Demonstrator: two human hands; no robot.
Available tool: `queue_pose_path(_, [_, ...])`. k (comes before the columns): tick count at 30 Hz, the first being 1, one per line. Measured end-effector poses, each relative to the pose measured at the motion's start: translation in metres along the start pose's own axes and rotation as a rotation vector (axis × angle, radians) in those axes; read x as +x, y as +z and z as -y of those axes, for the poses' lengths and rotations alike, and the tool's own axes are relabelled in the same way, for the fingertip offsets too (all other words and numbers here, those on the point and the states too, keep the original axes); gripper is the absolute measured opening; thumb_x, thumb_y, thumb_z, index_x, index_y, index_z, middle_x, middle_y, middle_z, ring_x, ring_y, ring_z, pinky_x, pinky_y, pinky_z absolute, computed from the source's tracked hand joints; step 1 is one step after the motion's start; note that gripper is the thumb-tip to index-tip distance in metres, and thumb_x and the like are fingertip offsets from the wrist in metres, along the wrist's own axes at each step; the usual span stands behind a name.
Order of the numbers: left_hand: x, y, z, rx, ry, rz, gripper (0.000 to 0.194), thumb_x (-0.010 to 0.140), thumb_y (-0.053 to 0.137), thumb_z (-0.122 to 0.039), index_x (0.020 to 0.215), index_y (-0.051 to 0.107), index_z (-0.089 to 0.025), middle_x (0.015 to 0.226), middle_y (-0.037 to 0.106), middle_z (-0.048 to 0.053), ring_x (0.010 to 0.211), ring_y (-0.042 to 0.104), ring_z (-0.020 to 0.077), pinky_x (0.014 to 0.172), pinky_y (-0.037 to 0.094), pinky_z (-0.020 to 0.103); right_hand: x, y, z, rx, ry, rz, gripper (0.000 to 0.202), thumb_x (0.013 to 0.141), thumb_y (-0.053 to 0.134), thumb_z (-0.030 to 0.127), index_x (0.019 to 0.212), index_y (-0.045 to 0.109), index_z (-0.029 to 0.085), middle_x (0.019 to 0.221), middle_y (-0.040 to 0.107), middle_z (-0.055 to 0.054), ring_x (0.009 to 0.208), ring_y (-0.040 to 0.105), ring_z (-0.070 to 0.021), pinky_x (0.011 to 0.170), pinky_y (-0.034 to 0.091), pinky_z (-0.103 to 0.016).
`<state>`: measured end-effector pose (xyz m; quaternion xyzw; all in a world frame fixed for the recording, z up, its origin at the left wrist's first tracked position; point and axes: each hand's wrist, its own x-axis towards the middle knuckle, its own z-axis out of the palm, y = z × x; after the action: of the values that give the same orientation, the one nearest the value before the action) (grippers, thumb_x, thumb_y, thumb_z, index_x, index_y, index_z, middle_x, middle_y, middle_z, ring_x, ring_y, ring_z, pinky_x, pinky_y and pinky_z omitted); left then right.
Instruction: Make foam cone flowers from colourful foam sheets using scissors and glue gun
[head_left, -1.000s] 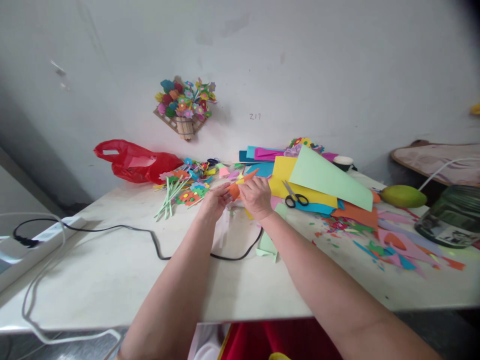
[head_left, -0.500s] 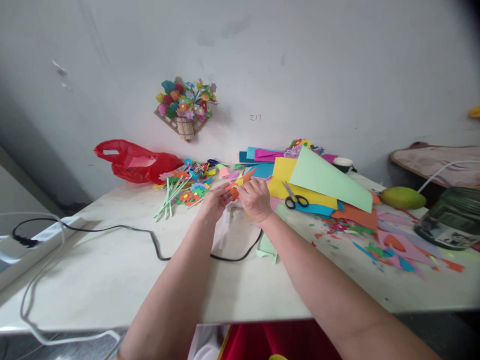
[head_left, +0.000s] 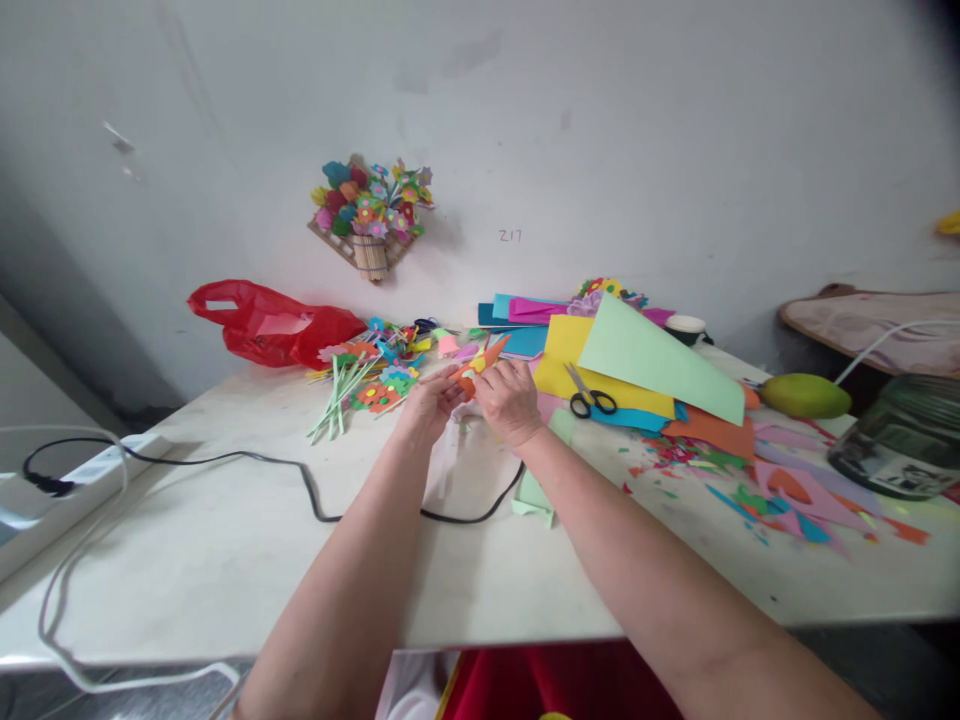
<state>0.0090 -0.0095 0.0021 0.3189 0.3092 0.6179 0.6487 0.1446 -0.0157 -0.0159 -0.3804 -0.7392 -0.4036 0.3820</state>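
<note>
Over the middle of the table, an orange craft-foam piece with a yellow part on it [head_left: 489,356] is held between my two hands. My left hand [head_left: 435,405] grips its near left side with the fingers curled under it. From the right, my right hand [head_left: 510,400] pinches the same piece, its fingertips at the yellow part. The far orange tip points up and to the right. My fingers hide the lower part of the piece. Just right of my right hand lie black-handled scissors [head_left: 591,400] on yellow foam sheets [head_left: 559,345].
Left of my hands lie pale green sticks [head_left: 341,395], foam flowers [head_left: 377,393] and a red plastic bag [head_left: 270,325]. A black cable [head_left: 255,453] crosses the table under my arms. On the right are a green sheet [head_left: 652,360], foam scraps [head_left: 795,500], a mango [head_left: 806,396] and a glass jar [head_left: 900,440].
My right hand has shifted very slightly to the left at the orange piece. Both hands keep their hold, and the things on the table have not moved.
</note>
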Motion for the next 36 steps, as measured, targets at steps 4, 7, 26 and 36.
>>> queue_pose_path(4, [-0.0013,0.0013,-0.0001,0.003,0.010,-0.008,0.026,0.062,0.053,0.003,0.085,0.061,-0.008,0.066,0.067,0.006,0.052,0.062,0.0119,0.055,0.053,0.024,0.0002,-0.0001,0.0009,0.000,0.009,0.020,0.030,0.092,0.042,0.013,0.073,0.065,0.015,0.068,0.057,-0.007,0.074,0.042,-0.0197,0.072,0.026,-0.036])
queue_pose_path(7, [-0.0023,0.0025,-0.0006,0.007,0.010,-0.012,0.026,0.062,0.053,0.003,0.084,0.061,-0.009,0.065,0.067,0.005,0.051,0.060,0.0110,0.055,0.052,0.023,0.0005,0.0000,0.0018,-0.004,0.012,0.026,0.029,0.091,0.043,0.013,0.073,0.065,0.015,0.069,0.058,-0.007,0.074,0.042,-0.0202,0.072,0.026,-0.036])
queue_pose_path(26, [-0.0013,0.0008,0.0009,0.006,0.022,-0.007,0.025,0.061,0.056,0.002,0.083,0.062,-0.009,0.062,0.063,0.002,0.052,0.059,0.0098,0.059,0.052,0.023,0.0005,0.0039,0.0069,0.020,0.053,0.136,0.026,0.090,0.044,0.012,0.074,0.065,0.015,0.073,0.058,-0.009,0.076,0.043,-0.0220,0.072,0.027,-0.037])
queue_pose_path(36, [0.0000,-0.0010,0.0019,0.011,0.027,-0.006,0.027,0.061,0.057,0.001,0.085,0.063,-0.010,0.062,0.064,0.003,0.054,0.060,0.0102,0.060,0.051,0.022,0.0021,0.0041,0.0086,0.001,0.060,0.146,0.029,0.090,0.043,0.013,0.071,0.065,0.016,0.072,0.059,-0.009,0.076,0.044,-0.0224,0.072,0.027,-0.037])
